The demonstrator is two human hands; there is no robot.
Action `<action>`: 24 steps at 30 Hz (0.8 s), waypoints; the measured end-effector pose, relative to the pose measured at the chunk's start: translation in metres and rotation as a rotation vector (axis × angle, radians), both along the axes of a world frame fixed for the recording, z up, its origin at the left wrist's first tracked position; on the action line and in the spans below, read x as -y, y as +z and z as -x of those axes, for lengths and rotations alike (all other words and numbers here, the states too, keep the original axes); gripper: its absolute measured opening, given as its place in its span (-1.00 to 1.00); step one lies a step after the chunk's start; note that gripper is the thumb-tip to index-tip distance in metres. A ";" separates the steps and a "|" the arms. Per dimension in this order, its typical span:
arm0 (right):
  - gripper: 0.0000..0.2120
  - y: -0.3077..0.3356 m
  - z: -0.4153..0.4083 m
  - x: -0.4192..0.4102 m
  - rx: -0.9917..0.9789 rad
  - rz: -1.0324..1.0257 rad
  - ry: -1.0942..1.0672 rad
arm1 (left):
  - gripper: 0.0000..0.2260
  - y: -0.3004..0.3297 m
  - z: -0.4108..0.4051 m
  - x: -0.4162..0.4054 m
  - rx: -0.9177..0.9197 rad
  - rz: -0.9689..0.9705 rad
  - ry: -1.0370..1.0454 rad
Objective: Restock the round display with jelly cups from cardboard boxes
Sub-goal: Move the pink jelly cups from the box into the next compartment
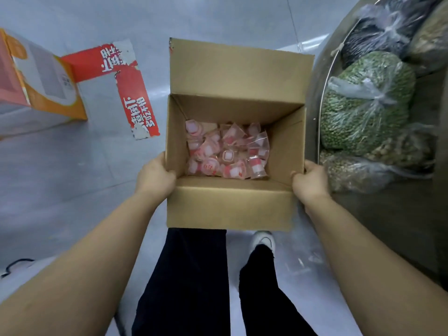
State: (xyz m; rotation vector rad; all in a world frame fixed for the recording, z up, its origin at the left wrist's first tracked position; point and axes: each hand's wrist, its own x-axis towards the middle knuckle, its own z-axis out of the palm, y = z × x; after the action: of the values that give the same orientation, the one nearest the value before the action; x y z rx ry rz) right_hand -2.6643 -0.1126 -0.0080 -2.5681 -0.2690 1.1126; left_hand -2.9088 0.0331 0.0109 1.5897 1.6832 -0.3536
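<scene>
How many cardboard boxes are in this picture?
2. The brown box with the jelly cups is held between the left hand and right hand. An orange and white box lies on the floor, far left.

Open brown cardboard box, flaps up, pink-and-white jelly cups heaped loosely on its bottom, beside steel round display
</scene>
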 end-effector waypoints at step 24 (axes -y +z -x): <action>-0.72 -0.037 0.089 0.122 0.221 -0.283 0.560 | -0.70 -0.075 0.076 0.187 0.390 -0.329 -0.006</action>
State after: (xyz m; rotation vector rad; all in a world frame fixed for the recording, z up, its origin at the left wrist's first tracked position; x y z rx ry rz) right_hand -2.7537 -0.2342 -0.0453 -2.4109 -1.1661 0.8654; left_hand -2.9845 -0.1536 -0.0637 1.7612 1.4818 0.2341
